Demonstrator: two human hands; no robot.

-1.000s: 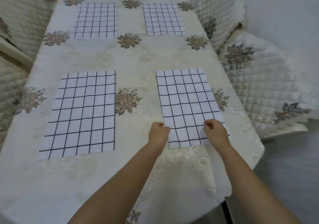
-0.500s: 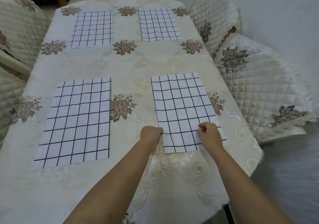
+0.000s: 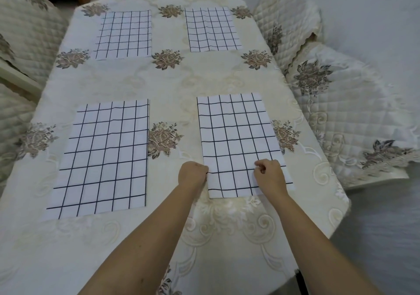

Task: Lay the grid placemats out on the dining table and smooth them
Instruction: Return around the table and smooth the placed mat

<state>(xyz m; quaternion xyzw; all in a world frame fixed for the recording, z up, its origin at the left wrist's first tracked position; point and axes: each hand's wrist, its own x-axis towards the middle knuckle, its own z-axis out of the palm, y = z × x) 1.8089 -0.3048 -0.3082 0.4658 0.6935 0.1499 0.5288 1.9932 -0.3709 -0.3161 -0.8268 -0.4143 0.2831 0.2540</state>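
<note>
Your left grip (image 3: 193, 175) and right grip (image 3: 269, 176) are pinching the placemat (image 3: 236, 135) at its near end, its length stretching away ahead.

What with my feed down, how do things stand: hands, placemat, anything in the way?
Left hand pinches the placemat at its left edge, right hand near its right edge. Placemat flat on table. Nothing in the way.

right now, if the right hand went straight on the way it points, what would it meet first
Only the white black-grid placemat it pinches: the right hand points away and slightly left along it, then cream flowered tablecloth. The way looks otherwise free.
</note>
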